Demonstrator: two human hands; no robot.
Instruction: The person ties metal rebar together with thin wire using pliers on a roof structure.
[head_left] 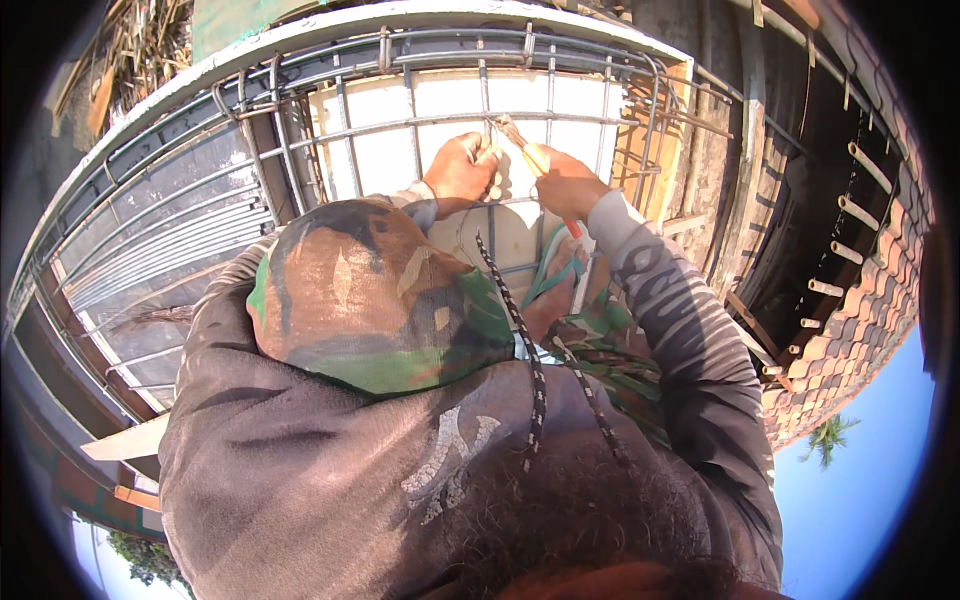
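My left hand (462, 165) is closed around a thin steel bar of the rebar cage (400, 58), right at a crossing of bars. My right hand (567, 185) is beside it, almost touching, and grips a hand tool with a yellow-orange handle (537, 158). The tool's metal tip (505, 126) points at the same crossing. A red end of the tool sticks out below the fist. A camouflage cloth (370, 290) and my dark sleeves cover the lower middle of the picture and hide what lies under my arms.
Pale formwork board (440, 105) lies behind the bars. Corrugated sheeting (170, 240) is at the left. A wooden plank frame (745, 200), short bamboo pegs (860, 160) and a clay tile roof (850, 340) are at the right. A green strap (545, 275) hangs below my right hand.
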